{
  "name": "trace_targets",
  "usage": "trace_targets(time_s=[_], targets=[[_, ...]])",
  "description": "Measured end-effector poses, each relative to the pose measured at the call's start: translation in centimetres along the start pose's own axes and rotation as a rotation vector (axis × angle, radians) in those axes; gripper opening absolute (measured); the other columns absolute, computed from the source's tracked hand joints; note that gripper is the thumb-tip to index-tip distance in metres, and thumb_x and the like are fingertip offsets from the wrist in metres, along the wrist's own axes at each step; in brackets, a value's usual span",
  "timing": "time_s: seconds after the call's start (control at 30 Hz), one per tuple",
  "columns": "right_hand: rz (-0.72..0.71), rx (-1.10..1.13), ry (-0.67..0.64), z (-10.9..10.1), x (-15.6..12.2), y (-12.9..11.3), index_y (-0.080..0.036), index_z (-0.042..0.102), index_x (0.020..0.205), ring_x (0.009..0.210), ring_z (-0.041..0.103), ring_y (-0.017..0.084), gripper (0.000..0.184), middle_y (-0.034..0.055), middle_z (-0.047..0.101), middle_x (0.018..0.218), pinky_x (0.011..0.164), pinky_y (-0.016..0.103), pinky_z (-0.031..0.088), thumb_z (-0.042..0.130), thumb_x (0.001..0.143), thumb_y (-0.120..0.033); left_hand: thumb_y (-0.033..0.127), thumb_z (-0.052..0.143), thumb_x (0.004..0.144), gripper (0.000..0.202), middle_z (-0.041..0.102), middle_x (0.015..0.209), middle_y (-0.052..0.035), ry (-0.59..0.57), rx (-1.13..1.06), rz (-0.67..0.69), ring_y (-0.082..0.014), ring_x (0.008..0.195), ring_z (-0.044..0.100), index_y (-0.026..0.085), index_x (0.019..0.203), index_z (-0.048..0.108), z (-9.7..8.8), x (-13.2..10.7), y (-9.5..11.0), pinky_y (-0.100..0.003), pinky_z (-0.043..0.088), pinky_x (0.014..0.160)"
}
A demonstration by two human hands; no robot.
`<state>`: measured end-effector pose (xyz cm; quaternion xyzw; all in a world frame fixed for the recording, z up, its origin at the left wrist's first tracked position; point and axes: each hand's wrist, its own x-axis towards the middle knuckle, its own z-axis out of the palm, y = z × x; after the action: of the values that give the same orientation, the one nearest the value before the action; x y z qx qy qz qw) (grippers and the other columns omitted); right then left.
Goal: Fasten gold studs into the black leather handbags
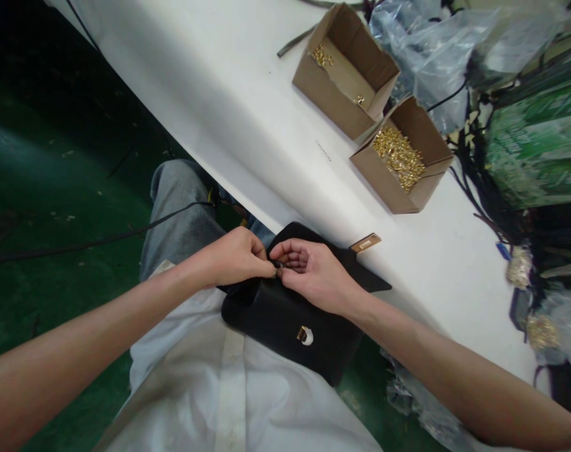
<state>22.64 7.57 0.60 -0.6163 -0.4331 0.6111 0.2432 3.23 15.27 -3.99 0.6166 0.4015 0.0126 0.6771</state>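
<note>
A black handbag [290, 326] rests against my lap and the table edge, its flap folded back toward the table. On the flap's edge is a gold metal plate [366, 243], and on the bag's front sits a gold clasp [305, 335] with a white piece on it. My left hand [243, 254] is closed in a pinch at the bag's upper side. Right beside it, my right hand [314, 270] pinches with thumb and forefinger at the same spot, other fingers curled. A small dark piece shows between the fingertips; its kind is hidden.
On the white table [210, 81] stand two cardboard boxes: one [335, 94] with a few gold fittings, the other [384, 188] heaped with small gold pieces [401, 157]. Clear plastic bags [421, 56], black straps and a green printed package [539, 144] lie beyond. A dark strap [101, 235] crosses the left side.
</note>
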Motion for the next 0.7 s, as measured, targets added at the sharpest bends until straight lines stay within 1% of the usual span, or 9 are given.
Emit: trace_targets(time_s=[0.1,0.27,0.4,0.53,0.6,0.7], targets=[[-0.024,-0.030,-0.018,0.1,-0.2,0.3,-0.017,0.075,0.101,0.089,0.073,0.016,0.030,0.0017,0.079,0.096,0.085,0.030,0.060,0.068,0.073,-0.011,0.042,0.074,0.069,0.028,0.044,0.053,0.0034,0.003,0.030,-0.020,-0.0125,0.054,0.037,0.019,0.055,0.064,0.2,-0.4,-0.2,-0.029,0.021,0.047],[-0.054,-0.029,-0.075,0.1,-0.2,0.7,-0.017,0.078,0.103,0.095,0.076,0.018,0.030,0.0032,0.082,0.103,0.092,0.033,0.060,0.066,0.076,-0.010,0.038,0.071,0.069,0.023,0.050,0.054,0.0028,0.042,0.090,-0.014,-0.0138,0.058,0.045,0.019,0.058,0.067,0.6,-1.1,-0.2,-0.028,0.026,0.049],[-0.068,-0.054,-0.079,-0.1,0.0,0.8,-0.018,0.078,0.100,0.094,0.077,0.018,0.028,0.0027,0.083,0.101,0.090,0.032,0.060,0.066,0.076,-0.009,0.034,0.069,0.069,0.019,0.051,0.054,0.0029,0.085,0.146,0.022,-0.0148,0.060,0.049,0.018,0.058,0.067,1.1,-1.3,0.2,-0.029,0.029,0.052],[-0.052,-0.051,-0.135,-0.6,0.2,0.9,-0.018,0.078,0.102,0.092,0.077,0.017,0.029,0.0023,0.083,0.100,0.087,0.031,0.060,0.066,0.077,-0.010,0.033,0.067,0.070,0.017,0.056,0.055,0.0023,0.105,0.173,0.058,-0.0156,0.061,0.054,0.019,0.060,0.068,1.6,-1.4,-0.1,-0.029,0.031,0.053],[-0.047,-0.063,-0.152,-0.8,0.3,1.0,-0.018,0.078,0.103,0.091,0.077,0.017,0.027,0.0023,0.083,0.099,0.086,0.031,0.060,0.067,0.078,-0.011,0.034,0.067,0.072,0.018,0.057,0.055,0.0024,0.122,0.173,0.081,-0.0157,0.060,0.054,0.019,0.061,0.066,1.9,-1.5,-0.4,-0.030,0.032,0.053],[-0.068,-0.106,-0.149,-0.8,0.4,1.0,-0.018,0.077,0.101,0.091,0.078,0.018,0.025,0.0027,0.083,0.099,0.086,0.032,0.061,0.068,0.078,-0.013,0.034,0.068,0.074,0.021,0.054,0.054,0.0029,0.166,0.175,0.119,-0.0150,0.058,0.052,0.020,0.059,0.062,2.4,-1.7,-0.8,-0.030,0.031,0.054]])
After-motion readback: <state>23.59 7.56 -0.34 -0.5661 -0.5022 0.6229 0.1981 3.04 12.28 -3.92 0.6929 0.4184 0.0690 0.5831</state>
